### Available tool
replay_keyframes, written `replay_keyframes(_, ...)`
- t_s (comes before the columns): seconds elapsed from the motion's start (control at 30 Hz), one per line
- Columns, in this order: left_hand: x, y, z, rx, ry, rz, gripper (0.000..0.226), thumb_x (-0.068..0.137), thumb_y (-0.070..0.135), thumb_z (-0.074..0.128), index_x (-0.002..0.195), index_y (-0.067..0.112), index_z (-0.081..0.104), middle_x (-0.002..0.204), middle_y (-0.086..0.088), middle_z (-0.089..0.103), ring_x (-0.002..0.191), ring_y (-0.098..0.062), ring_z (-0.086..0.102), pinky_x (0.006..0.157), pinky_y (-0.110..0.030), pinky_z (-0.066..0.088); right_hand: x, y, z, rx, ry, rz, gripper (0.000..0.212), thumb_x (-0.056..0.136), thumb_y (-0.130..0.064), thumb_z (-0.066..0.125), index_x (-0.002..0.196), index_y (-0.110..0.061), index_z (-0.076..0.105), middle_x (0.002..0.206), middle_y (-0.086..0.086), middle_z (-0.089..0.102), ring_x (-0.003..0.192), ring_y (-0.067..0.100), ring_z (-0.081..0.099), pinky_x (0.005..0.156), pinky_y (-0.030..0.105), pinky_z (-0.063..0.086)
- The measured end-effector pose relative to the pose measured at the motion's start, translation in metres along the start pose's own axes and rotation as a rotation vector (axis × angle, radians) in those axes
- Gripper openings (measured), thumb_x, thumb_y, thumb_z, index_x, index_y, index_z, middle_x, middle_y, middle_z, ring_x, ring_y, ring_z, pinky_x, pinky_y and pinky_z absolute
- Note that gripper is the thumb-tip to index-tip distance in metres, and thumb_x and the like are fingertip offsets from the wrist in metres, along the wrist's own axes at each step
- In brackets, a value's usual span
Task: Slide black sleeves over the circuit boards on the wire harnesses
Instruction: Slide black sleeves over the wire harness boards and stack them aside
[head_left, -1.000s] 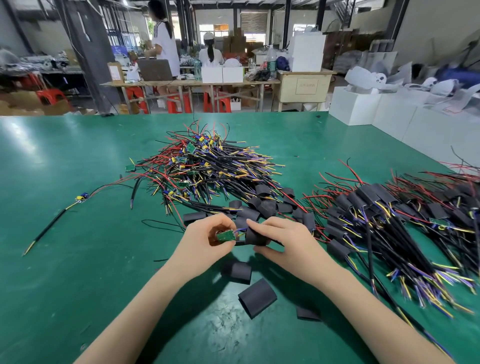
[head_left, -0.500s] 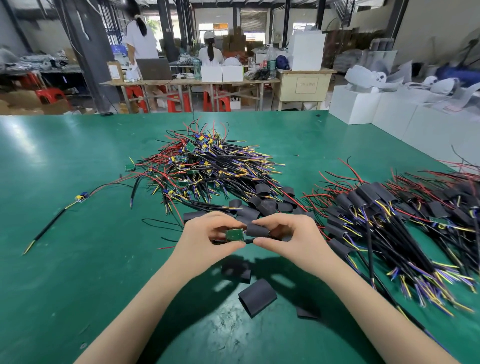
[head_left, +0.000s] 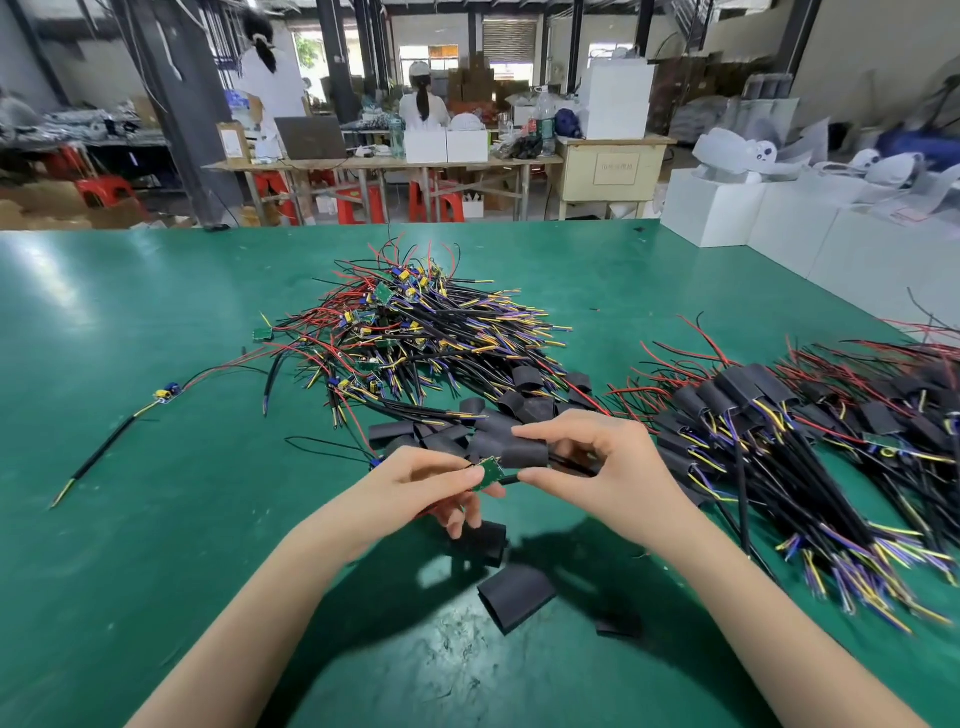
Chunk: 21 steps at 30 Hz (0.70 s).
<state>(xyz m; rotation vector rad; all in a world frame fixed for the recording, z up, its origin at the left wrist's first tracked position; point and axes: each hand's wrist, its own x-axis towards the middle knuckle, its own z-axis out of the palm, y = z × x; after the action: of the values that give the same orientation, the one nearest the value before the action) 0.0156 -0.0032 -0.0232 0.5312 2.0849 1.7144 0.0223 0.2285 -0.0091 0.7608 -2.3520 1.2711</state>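
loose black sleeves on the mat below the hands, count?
3: one sleeve under the left hand, one nearer, a small one right of it. More lie beyond the hands.

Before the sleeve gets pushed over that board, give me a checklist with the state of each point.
1. Left hand grips the green circuit board: ok.
2. Right hand pinches the black sleeve: ok.
3. Sleeve is threaded on the harness cable: ok, black cable comes out of both ends.
4. Sleeve mouth lines up with the board: cannot tell, the board sits tilted at the opening.
5. Board is covered: not ok, it is fully exposed.
6. Spare sleeves lie within reach on the green table: ok.
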Motion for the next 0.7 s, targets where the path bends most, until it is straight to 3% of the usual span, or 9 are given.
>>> replay_keyframes(0.13,0.0,0.001,0.0,-0.078,0.002,0.041,0.038,0.088,0.039,0.062,0.102,0.005,0.074,0.073,-0.005,0.063,0.065,-0.017,0.051,0.066,-0.019,0.045,-0.001,0.002,-0.004,-0.016,-0.055,0.043,0.031,0.073,-0.027,0.082,0.102,-0.029,0.074,0.072,-0.009,0.06,0.064,0.004,0.048,0.064,0.019,0.04)
replay_keyframes(0.27,0.0,0.0,0.001,-0.166,0.079,0.07,0.024,0.088,0.025,0.066,0.089,0.002,0.07,0.068,-0.008,0.061,0.062,-0.02,0.052,0.063,-0.021,0.045,0.0,0.002,-0.006,-0.013,-0.11,0.083,0.032,0.073,-0.026,0.082,0.102,-0.035,0.073,0.077,-0.011,0.063,0.067,0.005,0.052,0.067,0.026,0.044)
replay_keyframes(0.4,0.0,0.002,0.002,-0.063,0.111,0.099,0.014,0.084,0.02,0.068,0.094,0.01,0.072,0.073,-0.004,0.067,0.067,-0.011,0.057,0.064,-0.017,0.044,0.0,0.0,-0.005,0.009,-0.134,0.111,0.031,0.072,-0.024,0.083,0.101,-0.029,0.074,0.082,-0.004,0.069,0.073,0.016,0.06,0.071,0.032,0.048)
replay_keyframes(0.5,0.001,0.002,0.003,0.012,0.141,0.16,0.017,0.084,0.0,0.069,0.097,0.009,0.069,0.08,0.007,0.071,0.074,-0.003,0.062,0.07,-0.012,0.047,-0.001,-0.001,-0.001,0.026,-0.139,0.15,0.03,0.07,-0.022,0.085,0.099,-0.023,0.076,0.078,-0.01,0.07,0.067,0.005,0.058,0.068,0.021,0.047)
replay_keyframes(0.57,0.002,0.0,0.005,0.078,0.175,0.205,0.021,0.081,-0.003,0.073,0.096,0.011,0.07,0.085,0.004,0.072,0.079,-0.006,0.064,0.075,-0.017,0.049,-0.002,-0.002,0.002,0.035,-0.141,0.182,0.03,0.069,-0.022,0.085,0.098,-0.02,0.077,0.072,-0.012,0.067,0.062,0.0,0.056,0.066,0.015,0.045)
replay_keyframes(0.7,0.005,-0.004,0.007,0.143,0.316,0.295,0.026,0.074,-0.003,0.079,0.094,0.01,0.069,0.09,-0.003,0.073,0.082,-0.013,0.068,0.08,-0.021,0.053,-0.003,-0.004,0.007,0.03,-0.09,0.243,0.031,0.068,-0.024,0.085,0.098,-0.018,0.077,0.071,-0.007,0.069,0.059,-0.001,0.055,0.068,0.02,0.049)
